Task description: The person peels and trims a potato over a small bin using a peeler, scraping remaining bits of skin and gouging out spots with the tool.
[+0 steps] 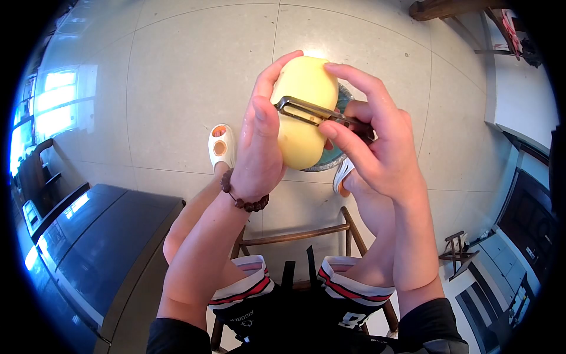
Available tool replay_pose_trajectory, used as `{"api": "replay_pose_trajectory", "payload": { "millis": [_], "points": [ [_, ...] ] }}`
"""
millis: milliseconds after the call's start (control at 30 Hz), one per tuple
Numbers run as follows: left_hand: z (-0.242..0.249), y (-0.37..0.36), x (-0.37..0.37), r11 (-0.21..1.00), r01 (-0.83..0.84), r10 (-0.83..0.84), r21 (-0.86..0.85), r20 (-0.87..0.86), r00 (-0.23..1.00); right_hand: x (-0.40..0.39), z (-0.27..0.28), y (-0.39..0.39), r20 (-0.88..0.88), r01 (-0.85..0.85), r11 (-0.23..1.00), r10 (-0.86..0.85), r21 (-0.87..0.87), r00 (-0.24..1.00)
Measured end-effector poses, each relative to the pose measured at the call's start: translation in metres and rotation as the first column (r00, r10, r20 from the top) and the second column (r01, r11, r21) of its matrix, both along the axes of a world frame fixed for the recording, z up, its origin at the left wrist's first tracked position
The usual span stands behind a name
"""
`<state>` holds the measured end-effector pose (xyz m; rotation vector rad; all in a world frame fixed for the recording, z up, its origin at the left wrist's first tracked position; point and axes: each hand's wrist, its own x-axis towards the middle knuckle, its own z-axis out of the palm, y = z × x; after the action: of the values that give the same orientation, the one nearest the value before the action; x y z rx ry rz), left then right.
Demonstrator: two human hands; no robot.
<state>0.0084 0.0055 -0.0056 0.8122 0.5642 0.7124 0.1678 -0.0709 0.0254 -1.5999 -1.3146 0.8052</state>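
Observation:
A large peeled potato (303, 144), pale yellow and smooth, is held up in front of me. My left hand (262, 141) wraps its left side, thumb along the near face and a beaded bracelet on the wrist. In my right hand (377, 130) is a dark metal peeler (306, 111), its blade frame lying across the potato's middle. My right index fingertip touches the potato's upper right edge. Small brown spots show through the peeler's slot. Below the potato, partly hidden by it and my right hand, is a round basin (330, 159) with a teal inside.
Pale floor tiles (194, 65) spread around my feet in white clogs (221, 144). Under me is a wooden chair (295, 236). A dark glossy table (106, 236) stands to the left, and wooden furniture (448, 8) at the upper right.

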Motion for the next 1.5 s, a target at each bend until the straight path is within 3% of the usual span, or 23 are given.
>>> {"api": "replay_pose_trajectory", "payload": {
  "millis": [500, 900, 1200, 1333, 1500],
  "points": [
    [-0.001, 0.002, -0.001, 0.998, -0.001, 0.000, 0.063, 0.014, 1.000, 0.003, 0.006, 0.000, -0.035, -0.069, 0.997, 0.068, -0.017, 0.997],
    [0.000, 0.005, -0.006, 0.990, 0.074, -0.064, 0.119, -0.089, 0.994, 0.003, 0.007, 0.000, -0.010, -0.063, 0.998, 0.063, -0.003, 0.998],
    [0.003, 0.002, -0.004, 0.995, 0.087, -0.083, 0.057, -0.078, 0.993, 0.005, 0.008, 0.000, 0.084, -0.072, 0.997, 0.072, 0.002, 0.994],
    [0.003, -0.001, 0.000, 1.000, 0.003, -0.003, 0.023, -0.015, 1.000, 0.003, 0.010, 0.000, 0.106, 0.002, 1.000, -0.002, -0.007, 0.994],
    [0.002, -0.001, 0.000, 1.000, 0.024, -0.024, -0.012, 0.004, 1.000, 0.004, 0.006, 0.000, 0.167, 0.010, 0.996, -0.024, 0.084, 0.986]
  ]
}}
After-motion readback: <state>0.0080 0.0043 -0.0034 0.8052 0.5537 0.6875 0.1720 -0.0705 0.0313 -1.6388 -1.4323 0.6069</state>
